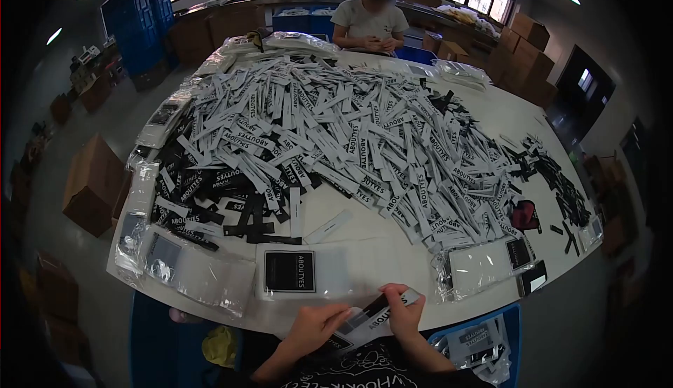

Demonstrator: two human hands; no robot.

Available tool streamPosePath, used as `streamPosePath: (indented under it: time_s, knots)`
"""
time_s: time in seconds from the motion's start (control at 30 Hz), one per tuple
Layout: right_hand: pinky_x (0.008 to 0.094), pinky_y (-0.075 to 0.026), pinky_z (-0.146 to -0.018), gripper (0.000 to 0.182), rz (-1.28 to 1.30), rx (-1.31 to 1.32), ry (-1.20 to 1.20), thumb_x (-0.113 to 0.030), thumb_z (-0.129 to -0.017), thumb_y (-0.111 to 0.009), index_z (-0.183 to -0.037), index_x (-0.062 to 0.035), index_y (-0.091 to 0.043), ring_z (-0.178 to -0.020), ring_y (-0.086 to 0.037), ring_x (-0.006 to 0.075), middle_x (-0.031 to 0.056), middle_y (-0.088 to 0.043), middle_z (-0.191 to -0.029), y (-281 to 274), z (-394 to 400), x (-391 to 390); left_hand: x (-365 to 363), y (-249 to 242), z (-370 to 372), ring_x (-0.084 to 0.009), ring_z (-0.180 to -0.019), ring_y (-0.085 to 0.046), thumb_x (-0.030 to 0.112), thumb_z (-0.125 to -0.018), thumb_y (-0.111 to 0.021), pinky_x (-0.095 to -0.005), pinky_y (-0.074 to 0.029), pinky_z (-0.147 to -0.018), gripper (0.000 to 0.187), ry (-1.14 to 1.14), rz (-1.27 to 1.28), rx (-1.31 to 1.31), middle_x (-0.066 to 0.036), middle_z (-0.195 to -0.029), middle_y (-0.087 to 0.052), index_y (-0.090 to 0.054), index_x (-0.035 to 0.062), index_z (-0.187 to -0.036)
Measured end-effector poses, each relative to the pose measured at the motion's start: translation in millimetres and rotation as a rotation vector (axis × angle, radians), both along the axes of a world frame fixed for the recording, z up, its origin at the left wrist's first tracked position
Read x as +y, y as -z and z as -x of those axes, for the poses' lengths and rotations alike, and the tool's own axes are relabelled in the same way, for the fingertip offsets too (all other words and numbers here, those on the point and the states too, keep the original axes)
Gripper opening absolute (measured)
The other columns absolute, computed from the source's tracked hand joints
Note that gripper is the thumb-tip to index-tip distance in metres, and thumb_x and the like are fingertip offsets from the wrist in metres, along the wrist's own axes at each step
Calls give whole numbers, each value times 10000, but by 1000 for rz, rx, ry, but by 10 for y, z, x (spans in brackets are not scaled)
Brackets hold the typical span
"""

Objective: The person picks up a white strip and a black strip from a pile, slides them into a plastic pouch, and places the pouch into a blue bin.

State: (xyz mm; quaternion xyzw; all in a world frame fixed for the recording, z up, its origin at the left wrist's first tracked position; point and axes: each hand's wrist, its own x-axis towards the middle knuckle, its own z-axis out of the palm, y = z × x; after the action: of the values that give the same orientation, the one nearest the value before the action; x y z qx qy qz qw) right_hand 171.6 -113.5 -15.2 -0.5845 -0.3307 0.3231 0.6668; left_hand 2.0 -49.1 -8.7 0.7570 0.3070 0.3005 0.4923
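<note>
At the table's front edge, my left hand (314, 326) pinches the side of a clear plastic bag (345, 332) with a dark printed panel. My right hand (405, 316) is closed on a white ABOUTYES strip (381, 318), with a black strip (375, 306) alongside it. The strips overlap the bag's upper part in this view. Just beyond my hands lies a stack of flat frosted bags (336, 265), the top one bearing a black square ABOUTYES print (289, 271).
A broad heap of white strips (336, 135) covers the table's middle, with black strips (189, 185) at left. Wrapped bag packs (203, 265) line the edge. Blue bins stand below; the right bin (517, 332) holds filled bags. Another person (371, 20) sits across the table.
</note>
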Motion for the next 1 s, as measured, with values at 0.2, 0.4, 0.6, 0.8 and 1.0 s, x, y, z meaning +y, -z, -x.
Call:
streamPosePath:
  time_s: [0.2, 0.4, 0.6, 0.8, 1.0]
  knots:
    - [218, -429, -646, 119, 45, -190, -354, -61, -836, -577, -890, 29, -632, -697, -541, 80, 51, -631, -768, -27, 4, -56, -2, -67, -28, -114, -470, -507, 121, -817, -616, -243, -395, -458, 135, -115, 13, -11, -113, -590, -570, -634, 4, -881]
    - [250, -450, -656, 232, -10, -366, -363, -56, -778, -618, -1005, -6, -613, -674, -582, 141, 89, -639, -783, -264, -261, -76, 20, -20, 24, -121, -456, -502, 125, -824, -607, -251, -390, -447, 126, -66, 42, 89, -106, -582, -568, -635, 15, -878]
    - [252, -457, -537, 223, 365, -401, -960, -140, -844, -584, -1046, -53, -622, -554, -602, 169, 116, -603, -640, -303, -421, -127, 23, 2, 31, -152, -482, -532, 135, -827, -603, -245, -418, -479, 133, 34, 68, 55, -113, -635, -593, -632, 21, -891]
    - [226, -451, -550, 241, 232, -235, -997, -136, -845, -595, -1063, -33, -613, -547, -551, 104, 97, -623, -671, -140, -434, -116, 21, -74, 30, -214, -496, -551, 180, -838, -587, -288, -430, -496, 152, 90, 87, 53, -122, -636, -585, -619, 47, -904]
    - [258, -428, -542, 202, 477, -413, -1137, -176, -821, -594, -941, -17, -630, -548, -489, 106, 101, -597, -638, -143, -386, -19, -5, -99, -11, -272, -531, -567, 187, -840, -582, -306, -443, -506, 141, 148, 54, 143, -133, -633, -591, -618, 57, -882]
